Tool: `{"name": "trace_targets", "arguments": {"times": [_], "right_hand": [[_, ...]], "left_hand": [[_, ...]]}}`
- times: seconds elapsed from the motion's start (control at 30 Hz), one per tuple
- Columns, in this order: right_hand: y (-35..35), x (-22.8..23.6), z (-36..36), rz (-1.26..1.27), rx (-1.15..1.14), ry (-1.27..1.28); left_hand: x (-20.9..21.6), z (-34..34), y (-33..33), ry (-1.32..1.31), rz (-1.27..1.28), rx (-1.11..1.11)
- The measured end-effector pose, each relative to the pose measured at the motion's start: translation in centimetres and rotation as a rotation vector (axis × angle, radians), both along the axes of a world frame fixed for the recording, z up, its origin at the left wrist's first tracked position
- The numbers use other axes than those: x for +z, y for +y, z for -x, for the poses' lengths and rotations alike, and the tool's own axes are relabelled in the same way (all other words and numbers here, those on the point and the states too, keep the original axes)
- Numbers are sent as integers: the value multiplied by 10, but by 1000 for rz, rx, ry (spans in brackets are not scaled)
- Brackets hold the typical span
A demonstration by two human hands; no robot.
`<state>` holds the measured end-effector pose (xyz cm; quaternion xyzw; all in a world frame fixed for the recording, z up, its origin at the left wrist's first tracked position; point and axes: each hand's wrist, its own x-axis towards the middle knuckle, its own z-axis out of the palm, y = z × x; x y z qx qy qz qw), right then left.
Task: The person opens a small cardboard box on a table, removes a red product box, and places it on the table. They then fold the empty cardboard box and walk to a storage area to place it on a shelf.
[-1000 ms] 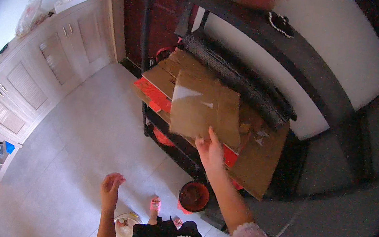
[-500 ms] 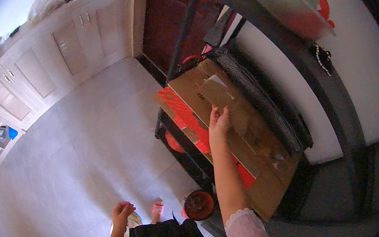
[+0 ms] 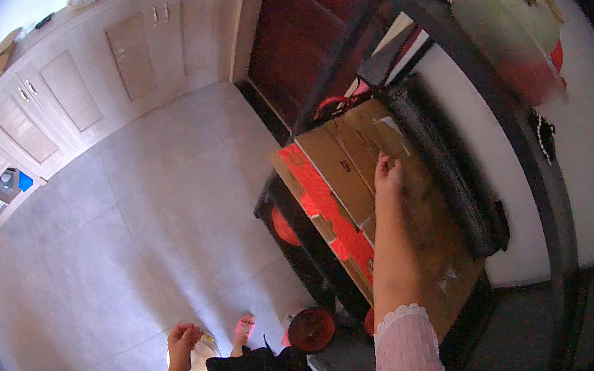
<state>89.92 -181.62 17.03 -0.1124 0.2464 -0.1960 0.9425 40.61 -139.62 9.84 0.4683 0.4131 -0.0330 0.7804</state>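
On the dark shelf rack, my right hand (image 3: 389, 176) is closed at the edge of a brown cardboard flap (image 3: 374, 134) and appears to pinch it. The flap belongs to a flattened cardboard box (image 3: 442, 263) with an orange-red printed side (image 3: 315, 192), lying slantwise across the shelf. My fingertips are partly hidden by the hand itself. Low at the front, my left hand (image 3: 184, 338) is closed, its fingers curled together. What it holds, if anything, cannot be made out. Below it, on the floor, is a pale round container (image 3: 201, 369).
The black rack (image 3: 318, 86) carries a translucent bin (image 3: 510, 45) and a beaded cord (image 3: 544, 138) on its upper shelf. A dark rolled mesh (image 3: 458, 174) lies behind the cardboard. A dark red round pot (image 3: 312, 329) stands low beside me. Pale cabinets (image 3: 125, 59) line the left wall.
My right hand has moved slightly farther up and along the cardboard, its fingers more curled. The flap lies flatter. My view has shifted a little; my left hand stays low and closed.
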Motion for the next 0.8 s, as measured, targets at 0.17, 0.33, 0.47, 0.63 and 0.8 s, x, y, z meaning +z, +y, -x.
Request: {"name": "trace_targets", "arguments": {"times": [0.17,0.33,0.47,0.63,0.8], "right_hand": [[9,32,-8,-165,179,94],[10,54,100,127,647,15],[102,81,235,401,1094,29],[115,15,392,761,1414,95],[87,-15,503,914,1542,255]], "left_hand": [[-1,34,3,26,20,21],[-28,96,-5,122,72,-81],[-77,208,-19,373,90,-106],[-120,375,-53,745,130,68],[-100,502,-93,791,123,56]]}}
